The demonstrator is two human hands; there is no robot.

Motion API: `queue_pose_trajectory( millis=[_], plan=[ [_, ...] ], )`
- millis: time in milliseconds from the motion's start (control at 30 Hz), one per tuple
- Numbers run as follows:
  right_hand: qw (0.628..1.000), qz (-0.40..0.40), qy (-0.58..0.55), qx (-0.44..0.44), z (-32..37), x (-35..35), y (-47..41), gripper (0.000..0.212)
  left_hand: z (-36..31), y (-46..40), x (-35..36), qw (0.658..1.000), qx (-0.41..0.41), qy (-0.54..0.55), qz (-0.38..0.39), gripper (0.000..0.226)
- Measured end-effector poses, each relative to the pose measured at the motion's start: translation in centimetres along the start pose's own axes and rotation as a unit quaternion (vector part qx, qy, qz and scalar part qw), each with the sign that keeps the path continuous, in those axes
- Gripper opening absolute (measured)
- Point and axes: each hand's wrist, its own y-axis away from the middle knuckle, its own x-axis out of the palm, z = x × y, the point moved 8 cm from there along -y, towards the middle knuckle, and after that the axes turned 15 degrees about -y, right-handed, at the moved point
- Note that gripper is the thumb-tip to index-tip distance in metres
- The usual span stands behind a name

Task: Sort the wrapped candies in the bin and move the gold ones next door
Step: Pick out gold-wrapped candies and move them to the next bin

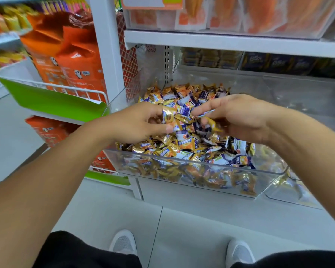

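Note:
A clear plastic bin (pixel 182 167) on the low shelf holds a heap of wrapped candies (pixel 184 146), gold, orange and purple-white mixed. My left hand (pixel 135 122) hovers over the heap's left side and grips several gold-wrapped candies (pixel 169 115) between thumb and fingers. My right hand (pixel 238 117) is over the middle of the heap, index finger stretched left, the other fingers curled round gold candies (pixel 213 123). To the right stands a neighbouring clear bin (pixel 290 192) with a few gold candies at its front.
A white shelf board (pixel 230 42) runs above the bins with orange snack packs on it. Left of the white post (pixel 108 55) hang orange bags (pixel 66 53) in a wire basket with a green front (pixel 52 101). My white shoes (pixel 124 242) stand on grey floor.

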Motion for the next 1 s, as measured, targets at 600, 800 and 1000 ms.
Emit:
queue_pose_trajectory(
  millis=[600, 800, 1000],
  plan=[
    [0.887, 0.104, 0.446, -0.050, -1.1, 4.6, 1.2, 0.009, 0.4, -0.5, 1.6, 0.821, -0.143, 0.553, -0.023, 0.038],
    [0.998, 0.017, -0.020, 0.066, -1.1, 0.3, 0.9, 0.017, 0.7, 0.1, -0.4, 0.995, -0.067, 0.062, -0.050, 0.040],
    [0.982, 0.023, 0.187, -0.017, -0.1, 1.6, 0.7, 0.018, 0.6, 0.2, 0.6, 0.980, -0.014, -0.189, 0.064, 0.018]
  ],
)
